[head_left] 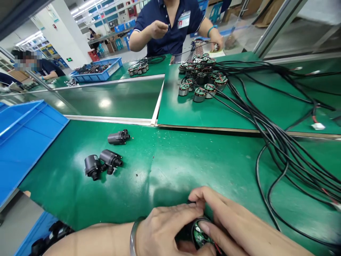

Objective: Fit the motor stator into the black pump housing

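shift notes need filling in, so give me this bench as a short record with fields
left hand: bracelet on wrist, holding a black housing
right hand: on the same housing, thumb by the circuit board inside
green table: three black units; blue tray at far left
raised surface: round parts, black cables trailing right
across: person in dark blue shirt

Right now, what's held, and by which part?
The left hand holds a black housing by its side; the right hand has its thumb at the open end.

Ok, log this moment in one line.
left hand: around black housing; right hand: thumb over green circuit board; beyond: three black units on green table
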